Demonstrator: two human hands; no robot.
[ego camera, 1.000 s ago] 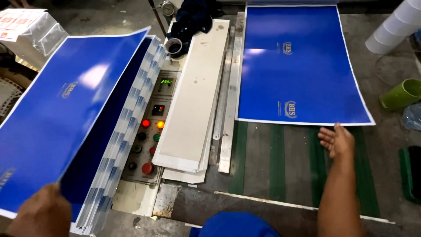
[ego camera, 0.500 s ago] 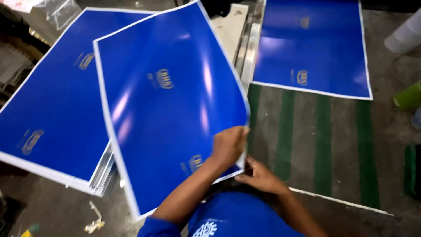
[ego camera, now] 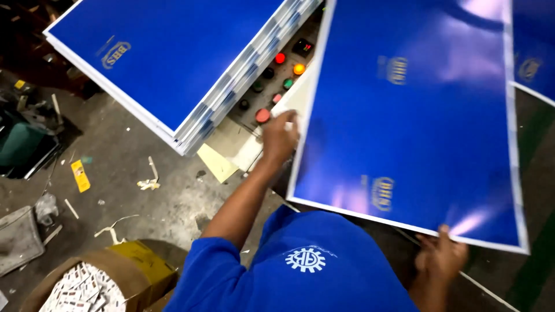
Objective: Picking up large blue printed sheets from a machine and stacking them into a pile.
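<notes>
Blue sheet: the large glossy blue printed sheet (ego camera: 416,115) with a white border is up between my 2 hands, tilted, its near edge close to my chest.
Left hand: my left hand (ego camera: 279,136) is closed on the sheet's left edge about halfway along it, fingers curled over the white border.
Right hand: my right hand (ego camera: 442,257) pinches the sheet's near edge toward its right corner, fingers partly tucked under it; how tight the grip is I cannot tell.
Arms: my left forearm reaches up and forward from my blue sleeve (ego camera: 219,271) to the sheet; my right wrist is bent low beneath the sheet's near edge.
Stack: left of the sheet lies a stack of the same blue sheets (ego camera: 173,58).
Panel: a control panel with coloured buttons (ego camera: 277,75) shows between the stack and the sheet, just beyond my left hand.
Second sheet: 1 more blue sheet (ego camera: 535,52) lies past the held sheet's right edge.
</notes>
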